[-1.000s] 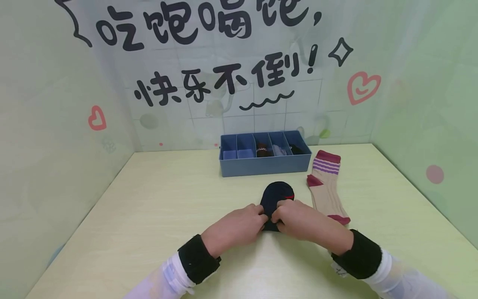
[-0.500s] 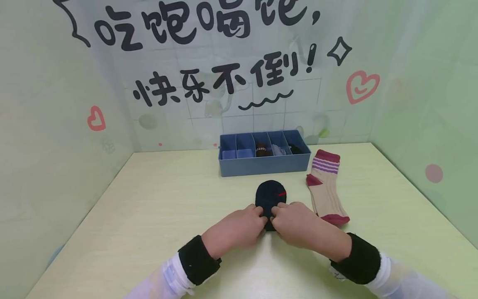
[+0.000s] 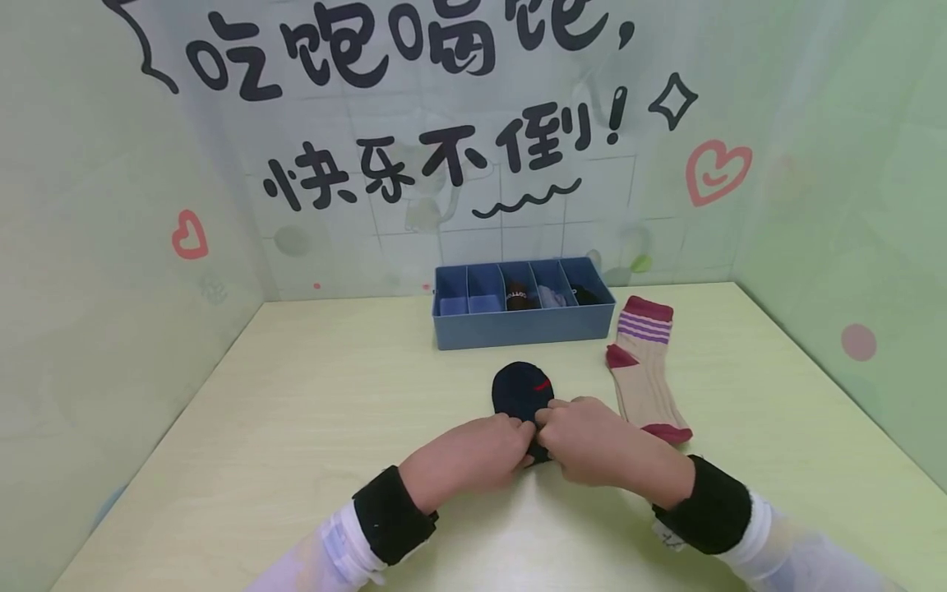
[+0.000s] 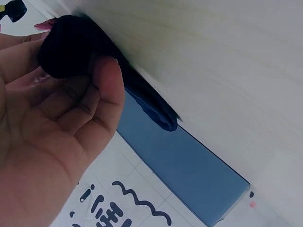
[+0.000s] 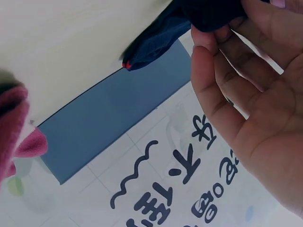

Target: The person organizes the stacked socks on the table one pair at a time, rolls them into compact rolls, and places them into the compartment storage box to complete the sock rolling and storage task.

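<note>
A folded dark navy sock [image 3: 520, 390] with a small red mark lies on the table in front of me. My left hand [image 3: 473, 448] pinches its near part, and in the left wrist view the fingers curl against the bunched dark sock [image 4: 71, 47]. From the other side my right hand [image 3: 602, 444] grips the same near end; the right wrist view shows its fingertips on the dark sock [image 5: 163, 40]. The hands almost touch and hide part of the sock. A pair of beige socks [image 3: 645, 370] with burgundy cuffs, heels and toes lies flat to the right.
A blue organizer box [image 3: 525, 330] with several compartments stands at the back of the table [image 3: 333, 386]. Rolled brown, grey and black items sit in its three right compartments. Walls with printed writing and hearts enclose the table at the back and sides.
The far end of the navy sock has swung leftward, and the sock now lies tilted. Both hands stay at its near end with only small shifts.
</note>
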